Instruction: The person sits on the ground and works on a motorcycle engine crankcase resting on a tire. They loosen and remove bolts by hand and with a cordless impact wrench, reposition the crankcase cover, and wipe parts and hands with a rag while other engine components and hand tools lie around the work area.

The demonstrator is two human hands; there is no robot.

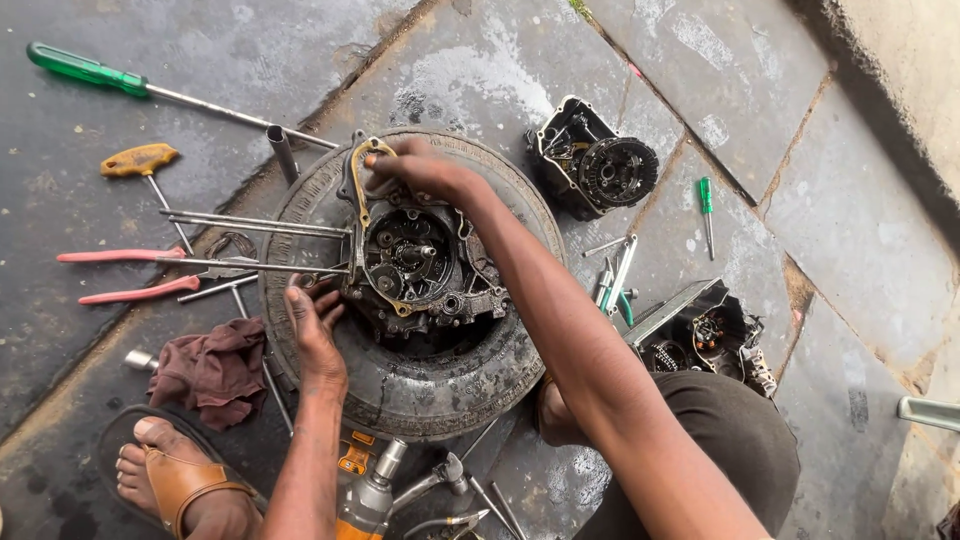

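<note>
**Engine case seated in tyre, both hands applied**

The engine case (425,265) lies inside the worn tyre (420,385) on the paved floor (840,230). The right hand (420,172) grips the tan gasket (358,180) at the case's upper-left edge, fingers closed on it. The left hand (312,318) rests open, fingers spread against the tyre's inner left rim, just beside the case. Pink-handled pliers (130,272), a green screwdriver (90,72) and a maroon rag (212,368) lie left of the tyre.
</note>
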